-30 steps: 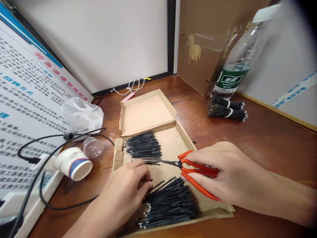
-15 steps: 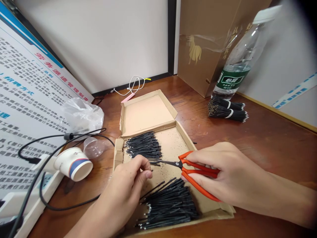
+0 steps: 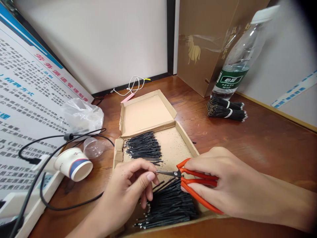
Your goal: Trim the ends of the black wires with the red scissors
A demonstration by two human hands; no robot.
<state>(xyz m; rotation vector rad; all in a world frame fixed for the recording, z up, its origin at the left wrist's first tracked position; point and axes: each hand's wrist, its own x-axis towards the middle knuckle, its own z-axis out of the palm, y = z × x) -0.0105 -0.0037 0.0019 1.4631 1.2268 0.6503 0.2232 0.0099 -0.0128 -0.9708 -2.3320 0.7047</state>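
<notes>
My right hand (image 3: 223, 181) is closed around the orange handles of a pair of scissors (image 3: 198, 175), whose dark, narrow blades point left. Their tips reach the fingertips of my left hand (image 3: 131, 188), which is pinched with thumb and forefinger together. Whatever lies in that pinch is too small or hidden to make out. Below the blades, a large pile of black wires (image 3: 173, 205) with silvery ends lies in an open cardboard box (image 3: 184, 135). A neater row of black wires (image 3: 143, 145) rests in the box's far left part, behind my left hand.
Two tied bundles of black wires (image 3: 226, 110) lie at the right, by a water bottle (image 3: 230, 77) and a brown carton (image 3: 198, 66). To the left are a tipped paper cup (image 3: 74, 164), a clear plastic cup (image 3: 93, 147), a plastic bag (image 3: 83, 115) and a black cable (image 3: 69, 209).
My left hand has shifted slightly right and down, its fingers now meeting the scissor tips. The scissors have dropped a little, and their blades look closer together.
</notes>
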